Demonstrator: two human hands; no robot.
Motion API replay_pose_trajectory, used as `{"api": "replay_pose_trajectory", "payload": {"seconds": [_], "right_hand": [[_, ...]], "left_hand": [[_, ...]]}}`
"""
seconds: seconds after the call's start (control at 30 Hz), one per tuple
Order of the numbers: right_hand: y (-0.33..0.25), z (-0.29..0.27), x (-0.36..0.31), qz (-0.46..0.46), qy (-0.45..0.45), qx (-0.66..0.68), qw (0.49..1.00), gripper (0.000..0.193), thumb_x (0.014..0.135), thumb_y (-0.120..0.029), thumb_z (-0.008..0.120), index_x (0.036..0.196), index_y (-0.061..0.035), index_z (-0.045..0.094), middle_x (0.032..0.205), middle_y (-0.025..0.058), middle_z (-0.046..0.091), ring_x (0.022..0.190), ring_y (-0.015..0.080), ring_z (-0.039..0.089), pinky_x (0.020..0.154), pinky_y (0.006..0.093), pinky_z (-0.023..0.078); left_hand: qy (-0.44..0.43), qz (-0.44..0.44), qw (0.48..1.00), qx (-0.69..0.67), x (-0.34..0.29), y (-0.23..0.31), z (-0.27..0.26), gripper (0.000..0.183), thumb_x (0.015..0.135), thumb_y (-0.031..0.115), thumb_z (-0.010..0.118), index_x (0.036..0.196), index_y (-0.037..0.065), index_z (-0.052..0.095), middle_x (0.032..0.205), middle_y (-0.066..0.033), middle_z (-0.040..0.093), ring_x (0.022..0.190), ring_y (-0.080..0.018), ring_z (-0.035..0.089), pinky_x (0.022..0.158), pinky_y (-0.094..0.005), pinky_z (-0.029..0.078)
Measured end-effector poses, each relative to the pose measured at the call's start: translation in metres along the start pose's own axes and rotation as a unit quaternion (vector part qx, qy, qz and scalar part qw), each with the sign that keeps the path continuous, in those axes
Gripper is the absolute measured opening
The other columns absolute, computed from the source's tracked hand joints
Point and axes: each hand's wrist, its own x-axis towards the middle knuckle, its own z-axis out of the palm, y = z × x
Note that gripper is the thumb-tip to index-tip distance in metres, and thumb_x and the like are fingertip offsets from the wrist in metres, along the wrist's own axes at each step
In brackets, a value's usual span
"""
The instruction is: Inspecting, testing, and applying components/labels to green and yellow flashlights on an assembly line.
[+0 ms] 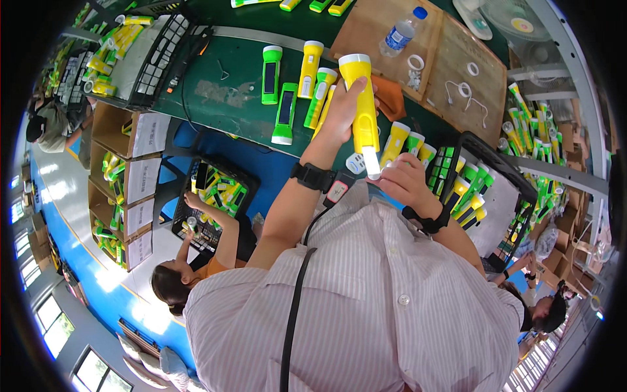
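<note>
My left hand (341,112) is wrapped round a yellow flashlight (360,124), its wide white-rimmed head pointing away from me. A white flap or strip (371,161) sticks out of its near end. Against the tip of that strip, the curled fingers of my right hand (409,185) are pinched. On the green table beyond my left hand lie green flashlights with dark panels (285,112) and yellow ones (309,69). More yellow and green flashlights (394,141) lie by my right hand.
A water bottle (400,36) stands on a brown board (385,19) with white rings and a cable. At right is a black crate (522,176) of flashlights. Another crate (157,72) sits far left, above stacked cardboard boxes (108,134). A co-worker (209,245) reaches into a crate at left.
</note>
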Motion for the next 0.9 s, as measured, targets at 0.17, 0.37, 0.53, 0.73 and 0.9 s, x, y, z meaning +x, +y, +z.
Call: {"api": "replay_pose_trajectory", "payload": {"seconds": [0.17,0.37,0.53,0.73,0.9], "right_hand": [[0.018,0.022,0.004,0.325,0.018,0.051,0.944,0.027,0.061,-0.011,0.073,0.067,-0.0079,0.046,0.066,0.0047,0.044,0.057,0.0208,0.043,0.051,0.031,0.035],[0.112,0.088,-0.04,0.611,0.016,0.227,0.758,0.015,0.084,-0.017,0.051,0.09,-0.003,0.054,0.064,0.0048,0.052,0.058,0.0133,0.05,0.053,0.0274,0.04],[0.161,0.137,-0.085,0.462,-0.126,0.108,0.871,0.013,0.08,-0.01,0.051,0.09,-0.0039,0.055,0.076,0.0148,0.059,0.072,0.0314,0.058,0.064,0.0392,0.046],[0.154,0.141,-0.081,0.564,-0.033,0.16,0.81,0.002,0.079,-0.002,0.05,0.08,-0.0022,0.051,0.067,0.0087,0.057,0.059,0.0183,0.059,0.052,0.0288,0.046],[0.116,0.084,-0.033,0.604,0.028,0.306,0.736,0.008,0.083,-0.001,0.047,0.09,-0.002,0.049,0.076,0.0066,0.058,0.06,0.0115,0.057,0.052,0.0213,0.044]], "left_hand": [[-0.037,0.007,0.995,0.087,-0.008,-0.015,0.0,0.033,0.084,0.028,0.052,0.106,0.006,0.041,0.09,-0.0077,0.053,0.072,-0.0168,0.056,0.061,-0.0315,0.049],[0.005,-0.088,0.996,0.023,-0.019,-0.018,-0.027,0.034,0.084,0.023,0.051,0.111,0.007,0.038,0.094,-0.0093,0.055,0.073,-0.0157,0.056,0.063,-0.0311,0.05],[0.037,-0.087,0.995,-0.03,-0.026,-0.013,-0.041,0.032,0.087,0.026,0.048,0.109,0.006,0.038,0.09,-0.0069,0.052,0.069,-0.0155,0.054,0.059,-0.0304,0.049],[0.038,-0.078,0.994,-0.071,-0.026,-0.01,-0.044,0.031,0.088,0.028,0.046,0.107,0.004,0.038,0.088,-0.006,0.052,0.067,-0.0151,0.053,0.058,-0.0295,0.048],[0.024,-0.088,0.992,-0.089,-0.015,-0.013,-0.039,0.032,0.089,0.03,0.043,0.107,0.004,0.039,0.087,-0.006,0.052,0.066,-0.0149,0.053,0.058,-0.029,0.048]]}}
